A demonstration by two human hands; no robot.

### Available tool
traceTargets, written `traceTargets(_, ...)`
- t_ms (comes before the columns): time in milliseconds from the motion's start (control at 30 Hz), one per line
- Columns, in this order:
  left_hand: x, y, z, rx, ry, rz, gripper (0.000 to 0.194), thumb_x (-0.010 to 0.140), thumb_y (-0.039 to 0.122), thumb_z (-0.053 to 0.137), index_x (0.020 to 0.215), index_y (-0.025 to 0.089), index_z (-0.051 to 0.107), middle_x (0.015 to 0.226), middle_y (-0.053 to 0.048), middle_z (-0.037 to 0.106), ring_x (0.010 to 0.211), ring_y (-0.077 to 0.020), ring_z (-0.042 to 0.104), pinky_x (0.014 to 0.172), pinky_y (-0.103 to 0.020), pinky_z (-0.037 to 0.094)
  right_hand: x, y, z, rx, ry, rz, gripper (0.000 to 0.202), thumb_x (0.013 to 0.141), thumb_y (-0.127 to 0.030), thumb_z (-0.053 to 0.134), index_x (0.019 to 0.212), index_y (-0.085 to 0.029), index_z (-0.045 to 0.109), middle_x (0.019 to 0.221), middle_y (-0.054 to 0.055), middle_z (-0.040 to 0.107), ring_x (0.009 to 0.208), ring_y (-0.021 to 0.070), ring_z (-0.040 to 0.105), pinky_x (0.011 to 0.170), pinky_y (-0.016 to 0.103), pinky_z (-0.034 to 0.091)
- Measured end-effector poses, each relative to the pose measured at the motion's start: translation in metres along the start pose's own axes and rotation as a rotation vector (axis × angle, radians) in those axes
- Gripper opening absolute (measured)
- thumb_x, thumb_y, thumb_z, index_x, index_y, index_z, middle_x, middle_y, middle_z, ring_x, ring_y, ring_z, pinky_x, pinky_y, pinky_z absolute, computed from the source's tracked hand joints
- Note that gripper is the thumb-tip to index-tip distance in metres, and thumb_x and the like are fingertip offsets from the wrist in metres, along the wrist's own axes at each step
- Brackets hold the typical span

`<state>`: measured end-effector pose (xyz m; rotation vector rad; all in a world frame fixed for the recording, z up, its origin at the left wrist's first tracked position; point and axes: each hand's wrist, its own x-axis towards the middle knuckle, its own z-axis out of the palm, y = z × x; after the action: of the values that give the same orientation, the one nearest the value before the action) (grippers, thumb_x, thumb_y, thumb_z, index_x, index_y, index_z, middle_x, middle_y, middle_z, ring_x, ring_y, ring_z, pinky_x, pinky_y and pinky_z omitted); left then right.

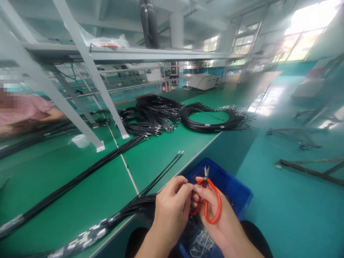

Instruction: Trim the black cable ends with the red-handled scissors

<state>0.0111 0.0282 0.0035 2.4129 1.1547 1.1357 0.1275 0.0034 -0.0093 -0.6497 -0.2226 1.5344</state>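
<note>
My right hand point(217, 218) holds scissors point(219, 206) with orange-red handles, their short blades pointing up and away. Its thumb meets the fingertips of my left hand point(172, 204). The left fingers are closed in a pinch on something too small to make out. A bundle of black cables point(134, 206) runs along the table's near edge and passes behind my left hand. Two cables point(168, 168) with pale metal tips stick out past it. Below my hands stands a blue bin point(243, 197) with clear plastic scraps point(201, 242) inside.
On the green table point(104, 182) lie a long cable bundle point(88, 175), a heap of black cables point(153, 114) and a coiled bundle point(201, 127). White shelf posts point(92, 71) rise from the tabletop. At the far left sits another person point(29, 111).
</note>
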Motion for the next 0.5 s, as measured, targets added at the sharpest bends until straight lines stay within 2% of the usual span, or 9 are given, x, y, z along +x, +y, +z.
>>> traceTargets(100,-0.0009,-0.0053,0.0019,0.065,0.051,0.043,0.020,0.083,0.009,0.048,0.083,0.022,0.063,0.095,-0.005,0.058,0.073,-0.0128,0.059,0.065,-0.022,0.046,-0.0001,-0.0013,0.0017,0.002,0.009,-0.004,0.015,0.078,-0.008,0.058,0.090,-0.016,0.055,0.061,0.000,0.060,0.054,0.0112,0.053,0.051,0.022,0.042)
traceTargets(200,-0.0012,-0.0092,-0.0010,-0.020,0.025,-0.117,0.018,0.081,0.010,0.048,0.083,0.021,0.063,0.092,-0.005,0.060,0.075,-0.0154,0.059,0.067,-0.025,0.046,-0.0006,-0.0028,0.0039,-0.003,0.036,-0.023,0.015,0.076,-0.007,0.059,0.089,-0.015,0.056,0.060,0.000,0.059,0.053,0.0104,0.051,0.051,0.021,0.041)
traceTargets(367,-0.0028,-0.0073,0.0002,-0.436,-0.197,-0.381,0.015,0.080,0.015,0.053,0.091,0.021,0.062,0.074,0.000,0.065,0.065,-0.0148,0.060,0.061,-0.022,0.047,0.0005,-0.0020,0.0022,-0.047,0.010,-0.040,0.013,0.079,-0.010,0.056,0.090,-0.015,0.055,0.054,-0.003,0.055,0.050,0.0101,0.048,0.050,0.021,0.038)
traceTargets(500,-0.0040,-0.0082,0.0063,-0.602,-0.146,-0.485,0.008,0.080,0.020,0.056,0.076,0.017,0.063,0.068,0.001,0.064,0.064,-0.0137,0.058,0.062,-0.021,0.044,-0.0004,-0.0015,-0.0024,-0.203,0.038,-0.147,0.019,0.082,-0.013,0.055,0.100,-0.018,0.052,0.057,-0.004,0.055,0.049,0.0097,0.047,0.049,0.021,0.036)
